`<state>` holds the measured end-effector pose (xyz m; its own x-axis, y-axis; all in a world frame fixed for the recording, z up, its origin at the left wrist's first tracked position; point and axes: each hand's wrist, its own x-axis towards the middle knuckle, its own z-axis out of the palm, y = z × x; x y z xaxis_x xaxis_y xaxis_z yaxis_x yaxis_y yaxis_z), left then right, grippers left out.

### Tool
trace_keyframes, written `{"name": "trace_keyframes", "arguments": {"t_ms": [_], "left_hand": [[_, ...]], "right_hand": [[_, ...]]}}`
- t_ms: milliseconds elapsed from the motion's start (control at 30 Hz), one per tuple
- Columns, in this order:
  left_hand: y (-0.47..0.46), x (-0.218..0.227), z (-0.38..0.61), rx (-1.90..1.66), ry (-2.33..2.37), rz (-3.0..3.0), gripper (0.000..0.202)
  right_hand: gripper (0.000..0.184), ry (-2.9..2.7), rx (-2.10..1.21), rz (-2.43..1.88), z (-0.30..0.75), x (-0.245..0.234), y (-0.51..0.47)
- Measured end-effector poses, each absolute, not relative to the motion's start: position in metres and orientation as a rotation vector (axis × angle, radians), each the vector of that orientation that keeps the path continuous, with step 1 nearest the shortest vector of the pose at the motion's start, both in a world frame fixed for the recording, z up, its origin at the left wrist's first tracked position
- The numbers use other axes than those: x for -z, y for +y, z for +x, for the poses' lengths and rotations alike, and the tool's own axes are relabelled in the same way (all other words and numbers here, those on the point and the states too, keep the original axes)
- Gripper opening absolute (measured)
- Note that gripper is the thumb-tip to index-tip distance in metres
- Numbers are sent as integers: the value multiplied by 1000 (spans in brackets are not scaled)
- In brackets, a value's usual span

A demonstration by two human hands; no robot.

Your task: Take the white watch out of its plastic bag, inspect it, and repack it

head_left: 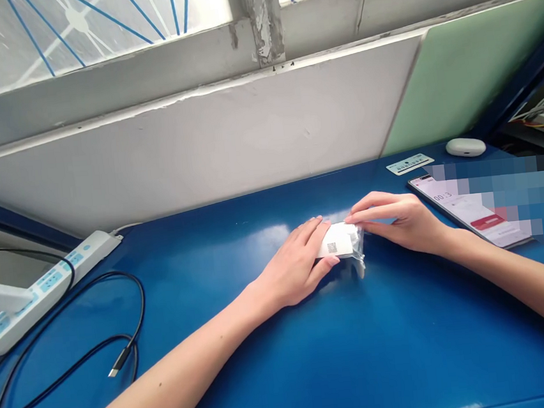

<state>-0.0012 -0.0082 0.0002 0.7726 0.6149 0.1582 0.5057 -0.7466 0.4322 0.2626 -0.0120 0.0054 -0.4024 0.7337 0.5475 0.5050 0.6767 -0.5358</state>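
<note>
Near the middle of the blue table lies a small white packet (pixel 338 241) with a printed square code, in a clear plastic wrapper (pixel 360 256) that sticks out at its right end. My left hand (pixel 301 259) lies over the packet's left part, fingers along its far side and thumb at its near edge, closed on it. At the far right corner of the packet, my right hand (pixel 396 218) pinches the plastic with thumb and fingertips. Whatever is inside the packet cannot be made out.
A phone (pixel 469 210) lies right of my right hand, with a card (pixel 410 164) and a white rounded case (pixel 465 147) behind it. On the left are a white power strip (pixel 56 282) and a looped black cable (pixel 139 300). A pale panel (pixel 200 153) bounds the table's back.
</note>
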Motion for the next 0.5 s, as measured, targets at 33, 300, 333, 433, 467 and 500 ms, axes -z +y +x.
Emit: {"name": "trace_keyframes", "arguments": {"t_ms": [33,300,333,433,467,500], "left_hand": [[-8,0,-1,-430,872,2587,59],[-10,4,3,-502,1004,2573,65],[-10,5,3,-503,1037,2564,67],[-11,8,2,-528,1092,2526,78],[-11,8,2,-546,1094,2517,83],[-10,9,1,-566,1085,2513,89]], "right_hand": [[19,-2043,-372,-960,263,-8,-13],[11,-1447,-770,-1108,264,-5,-7],[13,-1408,-843,-1149,265,-2,-6],[21,-1327,-994,-1220,265,7,-5],[23,-1315,-1021,-1235,264,9,-6],[26,-1311,-1044,-1252,263,10,-7]]}}
